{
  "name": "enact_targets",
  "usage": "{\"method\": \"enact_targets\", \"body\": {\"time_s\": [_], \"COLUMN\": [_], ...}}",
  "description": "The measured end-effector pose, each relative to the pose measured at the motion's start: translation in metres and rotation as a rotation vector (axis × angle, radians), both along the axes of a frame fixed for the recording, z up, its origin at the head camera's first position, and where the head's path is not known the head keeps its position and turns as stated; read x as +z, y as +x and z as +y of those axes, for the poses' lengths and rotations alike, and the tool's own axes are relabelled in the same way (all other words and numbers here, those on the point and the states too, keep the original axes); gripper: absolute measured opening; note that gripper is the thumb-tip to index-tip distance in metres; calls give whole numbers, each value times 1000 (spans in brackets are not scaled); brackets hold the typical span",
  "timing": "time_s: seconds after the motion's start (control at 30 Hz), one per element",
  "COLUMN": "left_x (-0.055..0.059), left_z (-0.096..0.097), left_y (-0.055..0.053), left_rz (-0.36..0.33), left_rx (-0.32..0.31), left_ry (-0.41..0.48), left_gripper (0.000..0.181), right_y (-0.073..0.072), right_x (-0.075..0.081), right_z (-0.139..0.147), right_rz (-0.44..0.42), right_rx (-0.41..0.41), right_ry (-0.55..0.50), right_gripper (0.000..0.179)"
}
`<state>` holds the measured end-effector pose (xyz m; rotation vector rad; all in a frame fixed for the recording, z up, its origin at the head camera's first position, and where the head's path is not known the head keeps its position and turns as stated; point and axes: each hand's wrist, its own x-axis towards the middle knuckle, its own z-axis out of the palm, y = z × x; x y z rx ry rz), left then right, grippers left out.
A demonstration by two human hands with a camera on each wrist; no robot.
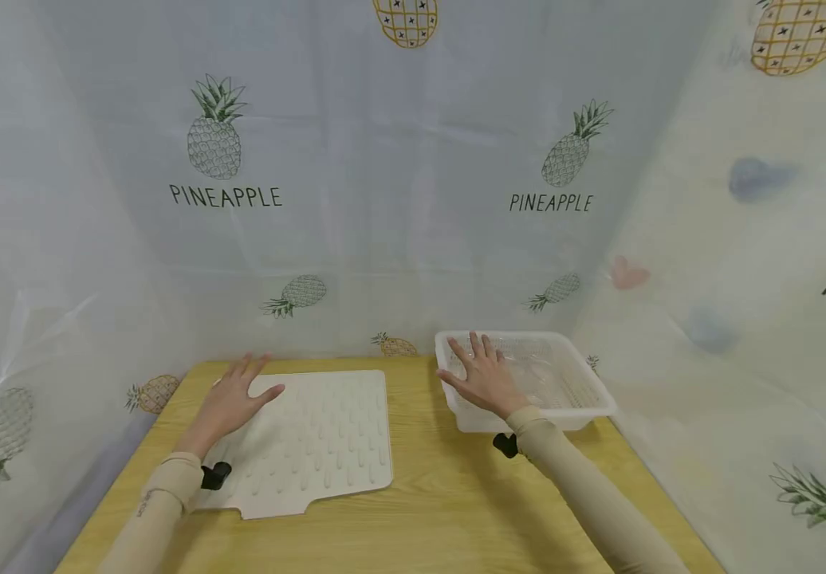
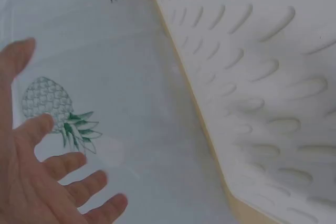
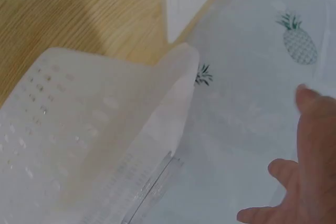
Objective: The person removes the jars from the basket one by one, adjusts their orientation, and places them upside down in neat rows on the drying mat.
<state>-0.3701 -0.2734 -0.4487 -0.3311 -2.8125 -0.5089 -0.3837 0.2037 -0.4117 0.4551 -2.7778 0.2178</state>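
Note:
A flat white board [image 1: 327, 399] with rows of raised oblong ridges and a tab on its near edge lies on the left of the table. Over its left side my left hand [image 1: 230, 406] hovers, fingers spread, holding nothing. At the back right stands a white perforated plastic basket [image 1: 538, 418]. My right hand [image 1: 488, 383] is spread above the basket's left part, with nothing in its grip. Inside the basket is something clear and glossy; its thin straight edge [image 3: 152, 184] shows in the right wrist view, but its kind is hard to make out.
The wooden table [image 1: 420, 518] runs between and in front of the board and basket. A pale curtain [image 1: 399, 199] printed with pineapples hangs close behind the table and along both sides.

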Motion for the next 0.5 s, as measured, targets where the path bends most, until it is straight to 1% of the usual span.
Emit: {"method": "enact_targets", "body": {"time_s": [0.1,0.2,0.27,0.37,0.43,0.5], "left_x": [-1,-1,-1,-4,-10,-17], "left_z": [1,9,19,40,57,76], "left_y": [4,14,25,46,61,76], "left_rz": [-19,0,24,52,54,42], "left_rx": [-29,-62,-82,-106,-127,-155], "left_ry": [40,56,53,32,21,13], "left_gripper": [78,69,61,51,47,42], "right_y": [0,0,1,1,1,0], "right_x": [2,3,4,5,5,3], "right_z": [-2,-1,4,15,25,35], "right_rz": [67,141,167,191,198,201], "right_rx": [20,36,36,8,-30,-67], "right_ry": [1,-12,-42,-72,-91,-102], "right_gripper": [68,53,42,30,26,24]}}
